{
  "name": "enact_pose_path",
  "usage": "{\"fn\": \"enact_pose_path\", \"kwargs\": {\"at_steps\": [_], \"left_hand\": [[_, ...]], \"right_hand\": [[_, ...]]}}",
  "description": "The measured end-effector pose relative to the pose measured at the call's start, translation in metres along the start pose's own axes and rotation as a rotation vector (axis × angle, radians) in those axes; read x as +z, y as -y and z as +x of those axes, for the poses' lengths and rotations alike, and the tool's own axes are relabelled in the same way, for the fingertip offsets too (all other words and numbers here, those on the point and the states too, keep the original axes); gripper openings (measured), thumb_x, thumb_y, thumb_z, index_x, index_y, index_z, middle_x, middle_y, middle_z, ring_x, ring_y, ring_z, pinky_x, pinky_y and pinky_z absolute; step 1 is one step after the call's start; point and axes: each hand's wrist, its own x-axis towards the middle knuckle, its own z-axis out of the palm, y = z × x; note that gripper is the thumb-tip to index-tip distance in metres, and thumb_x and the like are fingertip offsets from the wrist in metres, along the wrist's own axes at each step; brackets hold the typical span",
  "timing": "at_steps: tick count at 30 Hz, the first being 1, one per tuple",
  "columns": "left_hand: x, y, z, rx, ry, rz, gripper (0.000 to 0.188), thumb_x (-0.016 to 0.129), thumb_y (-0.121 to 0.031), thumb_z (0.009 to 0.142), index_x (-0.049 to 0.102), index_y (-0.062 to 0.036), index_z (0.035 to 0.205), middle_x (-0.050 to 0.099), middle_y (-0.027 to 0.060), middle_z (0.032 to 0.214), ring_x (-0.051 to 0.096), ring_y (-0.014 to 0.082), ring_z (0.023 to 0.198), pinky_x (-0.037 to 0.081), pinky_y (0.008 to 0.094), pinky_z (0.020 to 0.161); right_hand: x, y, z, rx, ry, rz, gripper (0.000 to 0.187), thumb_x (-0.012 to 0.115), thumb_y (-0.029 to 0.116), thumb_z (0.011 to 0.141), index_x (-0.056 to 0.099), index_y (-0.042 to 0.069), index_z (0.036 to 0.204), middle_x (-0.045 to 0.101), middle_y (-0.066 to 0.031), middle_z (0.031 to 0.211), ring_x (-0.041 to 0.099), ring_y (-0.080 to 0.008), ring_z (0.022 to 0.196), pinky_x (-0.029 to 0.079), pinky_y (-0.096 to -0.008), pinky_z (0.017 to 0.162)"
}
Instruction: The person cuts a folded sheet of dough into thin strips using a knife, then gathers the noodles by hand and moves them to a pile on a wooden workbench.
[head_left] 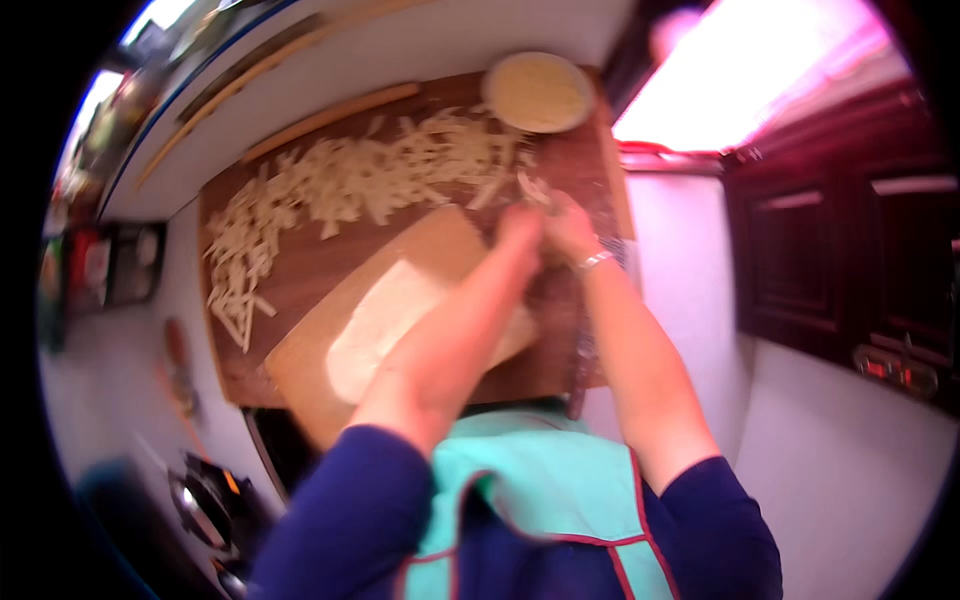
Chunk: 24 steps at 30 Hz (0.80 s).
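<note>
Ahead and to the left of the hands, as the head view showed, a loose band of flat, pale dough strips covered a brown wooden table, its long axis running leftward and curving back bodyward, nearer the left hand. That hand met the right hand; blur hid whether either gripped anything. Behind-left, a cream dough sheet lay beneath the left forearm. No writing was legible.
</note>
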Motion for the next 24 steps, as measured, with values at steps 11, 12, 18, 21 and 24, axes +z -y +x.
{"fn": "enact_pose_path", "kwargs": {"at_steps": [11,12,18,21,24], "left_hand": [[-0.124,-0.21,-0.175,0.419,0.205,-0.205,0.036,0.063,-0.009,0.088,0.054,-0.0033,0.122,0.061,0.0077,0.108,0.061,0.0156,0.098,0.053,0.0312,0.083],[-0.152,-0.223,-0.179,0.285,0.083,-0.164,0.039,0.063,-0.009,0.088,0.052,-0.0029,0.125,0.061,0.009,0.11,0.063,0.0169,0.096,0.053,0.0312,0.085],[-0.321,-0.252,-0.212,0.278,-0.025,0.032,0.036,0.066,-0.011,0.086,0.055,-0.0033,0.12,0.064,0.0093,0.104,0.063,0.0148,0.091,0.052,0.0277,0.074],[-0.381,-0.263,-0.227,0.376,0.048,0.05,0.038,0.064,-0.011,0.087,0.054,-0.0039,0.123,0.064,0.0064,0.105,0.063,0.0136,0.086,0.052,0.0273,0.078],[-0.42,-0.266,-0.246,0.287,-0.059,0.108,0.037,0.063,-0.012,0.088,0.054,-0.007,0.124,0.062,0.0051,0.109,0.061,0.0106,0.088,0.051,0.025,0.078]], "right_hand": [[0.028,0.205,0.011,0.054,0.606,1.086,0.049,0.059,0.015,0.091,0.042,-0.002,0.133,0.056,-0.0095,0.121,0.058,-0.0179,0.108,0.048,-0.0309,0.091],[0.053,0.22,0.018,0.087,0.663,0.972,0.047,0.057,0.016,0.092,0.042,-0.001,0.133,0.056,-0.0097,0.121,0.058,-0.0183,0.108,0.049,-0.032,0.09],[0.166,0.282,0.019,0.232,0.7,0.998,0.034,0.059,0.015,0.091,0.051,0.004,0.122,0.06,-0.0043,0.107,0.062,-0.0165,0.093,0.054,-0.0336,0.082],[0.198,0.312,0.019,0.16,0.697,1.035,0.031,0.061,0.017,0.091,0.053,0.004,0.118,0.06,-0.0037,0.099,0.063,-0.0121,0.078,0.056,-0.0295,0.068],[0.213,0.333,0.007,0.125,0.748,0.888,0.031,0.061,0.02,0.091,0.054,0.004,0.116,0.062,-0.0048,0.097,0.063,-0.012,0.08,0.056,-0.028,0.066]]}}
